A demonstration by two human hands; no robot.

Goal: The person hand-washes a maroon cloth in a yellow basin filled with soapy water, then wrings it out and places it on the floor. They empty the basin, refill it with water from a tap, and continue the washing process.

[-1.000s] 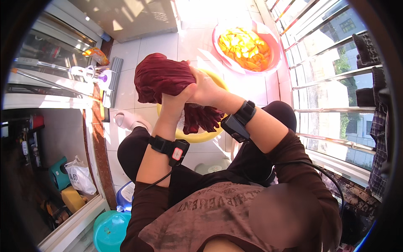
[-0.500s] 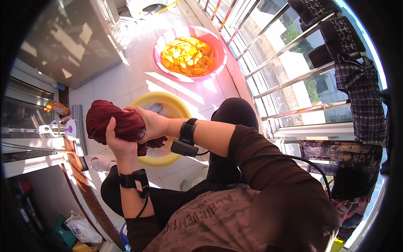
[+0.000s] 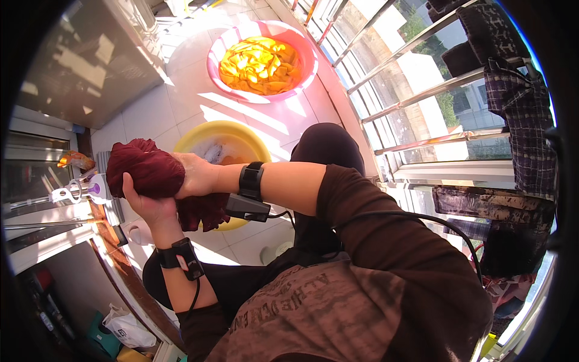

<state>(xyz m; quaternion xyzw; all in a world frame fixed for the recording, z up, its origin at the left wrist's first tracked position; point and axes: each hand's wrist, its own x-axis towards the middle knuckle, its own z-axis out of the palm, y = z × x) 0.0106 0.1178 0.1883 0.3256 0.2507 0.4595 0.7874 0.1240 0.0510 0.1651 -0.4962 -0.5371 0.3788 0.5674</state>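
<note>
A wet-looking, bunched dark red cloth (image 3: 145,169) is held up in both my hands, left of a yellow basin (image 3: 260,145). My left hand (image 3: 151,208) presses against the bundle from below, thumb up along its side. From the right, my right hand (image 3: 198,175) grips the cloth, its fingers mostly hidden by the fabric and the other hand. A loose end of the cloth hangs beneath the hands, covering part of the basin. Inside the basin, sudsy water and something whitish show.
Beyond the yellow basin stands a pink basin (image 3: 310,63) holding orange-yellow fabric (image 3: 259,65). Barred windows (image 3: 416,102) run along the right, with clothes (image 3: 518,127) hanging there. A grey cabinet (image 3: 90,66) stands at far left. A white bag (image 3: 128,327) lies lower left.
Both hands and the cloth sit further left and closer to the left-hand doorway in the picture. More of the cloth's loose end hangs below my hands. The whole view has shifted slightly.
</note>
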